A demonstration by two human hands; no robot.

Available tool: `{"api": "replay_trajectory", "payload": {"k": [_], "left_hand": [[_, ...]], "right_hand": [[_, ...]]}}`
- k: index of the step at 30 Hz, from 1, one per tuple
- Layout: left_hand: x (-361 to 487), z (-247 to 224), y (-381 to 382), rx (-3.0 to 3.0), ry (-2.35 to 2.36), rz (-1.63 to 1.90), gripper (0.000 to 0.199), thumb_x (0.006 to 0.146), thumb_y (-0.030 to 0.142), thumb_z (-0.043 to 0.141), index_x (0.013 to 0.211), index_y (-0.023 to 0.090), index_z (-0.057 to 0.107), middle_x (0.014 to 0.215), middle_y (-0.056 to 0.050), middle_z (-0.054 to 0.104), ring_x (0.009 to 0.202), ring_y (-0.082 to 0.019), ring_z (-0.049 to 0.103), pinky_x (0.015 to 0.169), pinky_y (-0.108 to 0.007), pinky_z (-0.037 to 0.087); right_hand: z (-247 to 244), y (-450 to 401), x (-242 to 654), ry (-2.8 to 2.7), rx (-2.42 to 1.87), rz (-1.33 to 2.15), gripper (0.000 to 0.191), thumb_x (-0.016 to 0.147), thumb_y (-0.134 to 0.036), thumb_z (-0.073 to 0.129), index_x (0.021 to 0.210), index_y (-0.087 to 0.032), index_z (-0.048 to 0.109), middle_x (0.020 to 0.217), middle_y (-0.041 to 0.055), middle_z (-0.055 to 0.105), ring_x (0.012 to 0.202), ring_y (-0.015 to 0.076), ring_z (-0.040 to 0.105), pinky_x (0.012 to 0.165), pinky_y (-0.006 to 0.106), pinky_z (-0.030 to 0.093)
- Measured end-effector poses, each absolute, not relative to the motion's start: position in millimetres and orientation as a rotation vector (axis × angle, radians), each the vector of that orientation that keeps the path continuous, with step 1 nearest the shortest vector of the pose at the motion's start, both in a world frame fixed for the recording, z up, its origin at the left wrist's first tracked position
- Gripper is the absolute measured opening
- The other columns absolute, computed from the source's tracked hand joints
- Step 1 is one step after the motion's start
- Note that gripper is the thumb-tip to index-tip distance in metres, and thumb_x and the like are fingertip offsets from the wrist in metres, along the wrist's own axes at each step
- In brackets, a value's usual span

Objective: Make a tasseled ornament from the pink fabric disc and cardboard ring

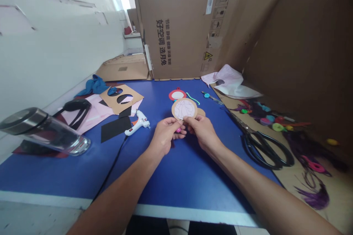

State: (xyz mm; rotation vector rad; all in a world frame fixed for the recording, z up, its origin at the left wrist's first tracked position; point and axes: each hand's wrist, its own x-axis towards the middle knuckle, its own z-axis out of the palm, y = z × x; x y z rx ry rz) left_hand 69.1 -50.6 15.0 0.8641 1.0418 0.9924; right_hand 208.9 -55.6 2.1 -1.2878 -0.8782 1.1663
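Note:
Between my hands is a round cardboard disc (pixel 184 109) with a tan rim and a white, line-marked middle. My right hand (pixel 202 128) pinches its lower right edge, thumb on the front. At its lower edge, my left hand (pixel 165 132) is closed with thumb and fingers together. A small pink bead (pixel 178 130) shows by the left fingertips; whether it is joined to the disc I cannot tell. Just beyond the disc lie a red ring with a pale centre (pixel 177 95) and a green strip (pixel 193 98).
Left on the blue table (pixel 154 187) are a white glue gun (pixel 137 123) with its cord, black card (pixel 116 129), cut cardboard (pixel 121 99) and a glass bottle (pixel 55 132). At right lie large scissors (pixel 266 148), a compass (pixel 212 97) and purple tassels (pixel 314 194). Cardboard boxes (pixel 187 25) wall the back.

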Motion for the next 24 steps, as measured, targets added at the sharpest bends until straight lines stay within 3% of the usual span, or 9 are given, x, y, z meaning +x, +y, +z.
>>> {"api": "replay_trajectory", "payload": {"k": [6,12,17,24], "left_hand": [[68,15,-50,0.847,1.074,1.006,0.016,0.092,0.016,0.072,0.077,0.011,0.069,0.07,-0.005,0.071,0.056,-0.011,0.068,0.05,-0.019,0.056],[62,19,-46,0.894,1.112,0.96,0.018,0.09,0.018,0.075,0.074,0.012,0.068,0.07,-0.006,0.071,0.052,-0.01,0.065,0.048,-0.019,0.053],[58,17,-43,0.925,1.121,0.935,0.02,0.09,0.019,0.074,0.072,0.012,0.068,0.07,-0.007,0.071,0.052,-0.011,0.065,0.047,-0.02,0.052],[55,8,-39,0.96,1.115,0.903,0.019,0.092,0.024,0.075,0.078,0.011,0.07,0.074,-0.008,0.073,0.053,-0.011,0.065,0.049,-0.021,0.053]], "right_hand": [[2,-57,207,-0.895,-1.288,1.215,0.027,0.068,-0.042,0.077,0.072,-0.017,0.067,0.059,-0.0014,0.061,0.053,0.0108,0.049,0.051,0.026,0.037],[6,-54,219,-0.908,-1.239,1.265,0.034,0.073,-0.047,0.082,0.09,-0.019,0.072,0.076,0.0,0.067,0.062,0.012,0.057,0.053,0.024,0.044],[9,-51,229,-0.935,-1.21,1.153,0.032,0.073,-0.046,0.082,0.083,-0.019,0.068,0.067,-0.0029,0.06,0.057,0.0101,0.052,0.049,0.022,0.043],[5,-50,227,-0.899,-1.229,1.209,0.029,0.07,-0.039,0.08,0.082,-0.018,0.064,0.064,-0.0024,0.061,0.055,0.0109,0.056,0.049,0.022,0.05]]}}
